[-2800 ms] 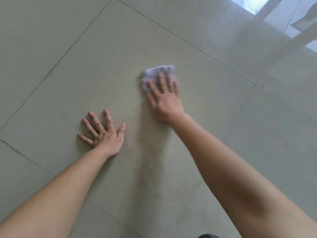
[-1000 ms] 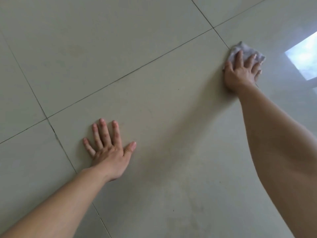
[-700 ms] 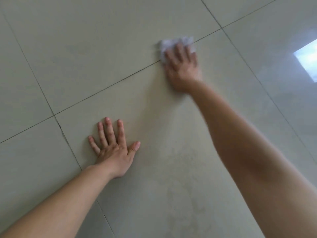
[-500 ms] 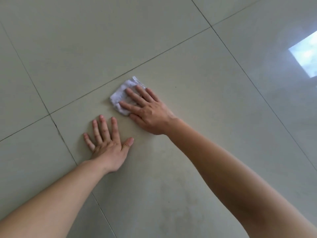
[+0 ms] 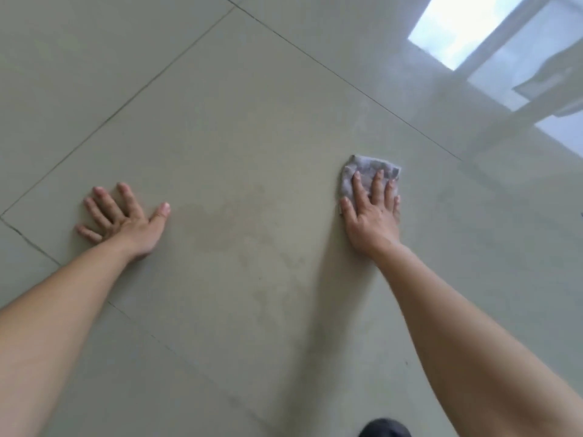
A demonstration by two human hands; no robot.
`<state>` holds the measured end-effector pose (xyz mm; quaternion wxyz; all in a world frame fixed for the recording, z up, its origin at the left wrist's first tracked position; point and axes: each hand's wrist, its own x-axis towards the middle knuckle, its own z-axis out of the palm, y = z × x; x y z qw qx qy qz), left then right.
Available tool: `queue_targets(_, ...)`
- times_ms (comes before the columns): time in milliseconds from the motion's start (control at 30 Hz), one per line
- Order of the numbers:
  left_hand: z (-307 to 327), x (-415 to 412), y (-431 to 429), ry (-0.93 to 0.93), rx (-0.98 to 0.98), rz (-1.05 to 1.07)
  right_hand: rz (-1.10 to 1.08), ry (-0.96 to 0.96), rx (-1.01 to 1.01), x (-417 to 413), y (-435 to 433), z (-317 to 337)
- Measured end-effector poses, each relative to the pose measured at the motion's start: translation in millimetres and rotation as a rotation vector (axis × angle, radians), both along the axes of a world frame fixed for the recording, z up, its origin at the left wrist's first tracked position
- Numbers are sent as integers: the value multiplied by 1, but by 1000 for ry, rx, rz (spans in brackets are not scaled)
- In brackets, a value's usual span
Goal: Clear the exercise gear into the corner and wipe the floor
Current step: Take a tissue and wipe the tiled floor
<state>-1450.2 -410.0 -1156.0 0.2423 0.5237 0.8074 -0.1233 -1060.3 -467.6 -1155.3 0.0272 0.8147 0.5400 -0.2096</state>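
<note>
A small grey-white cloth (image 5: 366, 170) lies flat on the beige tiled floor (image 5: 239, 127) at centre right. My right hand (image 5: 372, 216) presses on it with straight fingers, covering its near half. My left hand (image 5: 123, 217) rests flat on the floor at the left, fingers spread, holding nothing. Between the two hands the tile shows faint damp smears (image 5: 239, 222). No exercise gear is in view.
Dark grout lines (image 5: 132, 96) cross the floor around the big tile. At the upper right the glossy floor mirrors a bright window (image 5: 457, 29) and pale furniture legs (image 5: 517, 99). A dark rounded thing (image 5: 385, 428) pokes in at the bottom edge.
My right hand has slid the cloth from just beside my left hand out to the right. The left hand stays planted flat. The camera view has turned.
</note>
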Motion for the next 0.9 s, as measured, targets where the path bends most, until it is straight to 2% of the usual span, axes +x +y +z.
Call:
queue_targets(133, 14, 13, -4, 55, 23, -34, 61, 48, 66, -40, -87, -2)
queue_targets(233, 33, 37, -38, 17, -92, -233, 147, 88, -33, -49, -123, 14)
queue_targets(300, 55, 58, -80, -50, -165, -419, 140, 230, -50, -45, -135, 41)
queue_targets(367, 88, 82, -113, -106, -164, -506, 30, 394, -9, -42, -141, 74)
queue_targets(467, 147, 126, -135, -60, 7, -618, -187, 639, 204, -27, -141, 124)
queue_targets(600, 198, 184, -119, 5, 217, -709, -296, 793, 382, 23, -108, 161)
queue_targets(733, 250, 250, -87, 99, 387, -718, -380, 874, 438, 93, -66, 192)
queue_targets(900, 309, 332, -52, 176, 446, -640, -297, 956, 437, 178, -15, 237)
